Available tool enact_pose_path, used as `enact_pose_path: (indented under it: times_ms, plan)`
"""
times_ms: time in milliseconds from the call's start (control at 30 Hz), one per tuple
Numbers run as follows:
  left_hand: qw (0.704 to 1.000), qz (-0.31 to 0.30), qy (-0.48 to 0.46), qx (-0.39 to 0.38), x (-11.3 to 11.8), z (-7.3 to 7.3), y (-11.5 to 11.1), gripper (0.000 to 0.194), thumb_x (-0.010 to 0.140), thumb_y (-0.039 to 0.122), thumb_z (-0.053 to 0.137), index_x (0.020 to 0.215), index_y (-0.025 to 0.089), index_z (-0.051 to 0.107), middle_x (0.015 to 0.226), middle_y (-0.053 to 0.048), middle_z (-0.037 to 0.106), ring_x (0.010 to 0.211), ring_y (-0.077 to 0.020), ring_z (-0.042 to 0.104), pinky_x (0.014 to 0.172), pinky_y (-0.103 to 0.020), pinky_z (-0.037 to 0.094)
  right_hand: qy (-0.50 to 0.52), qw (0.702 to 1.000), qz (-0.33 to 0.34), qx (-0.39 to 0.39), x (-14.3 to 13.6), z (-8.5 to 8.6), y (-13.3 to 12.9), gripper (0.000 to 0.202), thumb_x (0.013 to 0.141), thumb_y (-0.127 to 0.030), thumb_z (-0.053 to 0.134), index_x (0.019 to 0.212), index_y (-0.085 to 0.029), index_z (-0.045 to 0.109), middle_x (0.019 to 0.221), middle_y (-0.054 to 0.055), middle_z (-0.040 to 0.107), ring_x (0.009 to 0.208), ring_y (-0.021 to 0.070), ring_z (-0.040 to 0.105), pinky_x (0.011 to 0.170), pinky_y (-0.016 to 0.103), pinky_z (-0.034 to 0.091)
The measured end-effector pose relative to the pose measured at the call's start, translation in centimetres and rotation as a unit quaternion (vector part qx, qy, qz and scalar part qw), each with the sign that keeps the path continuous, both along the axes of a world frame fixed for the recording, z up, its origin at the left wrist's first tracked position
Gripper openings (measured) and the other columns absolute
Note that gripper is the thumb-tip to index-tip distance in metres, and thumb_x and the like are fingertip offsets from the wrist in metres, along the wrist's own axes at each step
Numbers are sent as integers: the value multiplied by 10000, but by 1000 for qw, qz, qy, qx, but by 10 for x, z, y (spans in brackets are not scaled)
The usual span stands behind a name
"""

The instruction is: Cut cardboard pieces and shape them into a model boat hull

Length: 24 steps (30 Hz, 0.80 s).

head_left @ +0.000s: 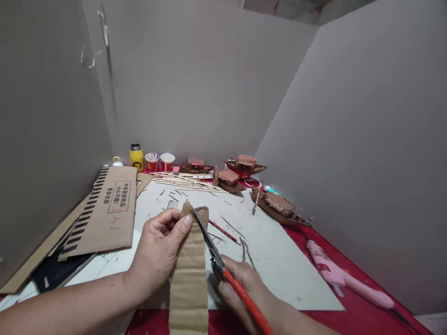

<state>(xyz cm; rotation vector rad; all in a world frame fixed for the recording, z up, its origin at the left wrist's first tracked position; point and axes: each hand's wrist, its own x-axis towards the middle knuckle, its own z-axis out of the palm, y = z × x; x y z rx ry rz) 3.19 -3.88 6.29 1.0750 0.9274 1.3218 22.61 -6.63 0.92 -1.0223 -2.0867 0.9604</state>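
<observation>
My left hand (159,246) pinches a long strip of brown cardboard (188,284) near its top end, thumb in front. Crosswise creases run along the strip, which hangs down past the bottom of the view. In my right hand (244,288) is a pair of scissors (214,253) with red-orange handles. Their blades point up and left and lie along the strip's upper right edge, by its tapered tip. Behind the blades a small brown cardboard piece (202,215) shows in part. A red and black pencil (224,231) rests on the white board beyond.
Flat cardboard pieces (101,214) lean at the left. Thin wooden sticks (188,181), a yellow jar (136,158) and red paper cups (167,162) stand or lie at the back. Brown model boats (279,207) sit back right; a pink glue gun (349,279) lies right.
</observation>
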Motion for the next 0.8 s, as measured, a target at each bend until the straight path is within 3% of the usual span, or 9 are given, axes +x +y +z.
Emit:
enact_pose_path:
  times_ms: [267,600,800]
  plan:
    - [1000,13,-5,-19,1,0,-5,271,740,434,749,759,175,672,687,10,659,614,-108,552,566,-197,452,19,1000,-2,-6,-6,4,-4,401,944,-527,427,751,-186,513,644,-15,453,582,127,385,571,239,424]
    - [999,9,-37,-38,3,-1,-5,275,730,438,760,734,184,655,648,28,632,597,-113,566,567,-207,454,57,997,-6,-60,-8,-11,-6,455,922,-607,421,761,-190,505,634,-18,397,582,133,369,547,245,401]
    - [998,2,-50,-39,4,2,-4,269,748,428,750,733,181,644,676,25,647,582,-89,532,565,-189,443,70,997,-17,-41,-13,-6,-3,453,915,-591,433,711,-193,508,586,-27,379,562,141,385,556,258,427]
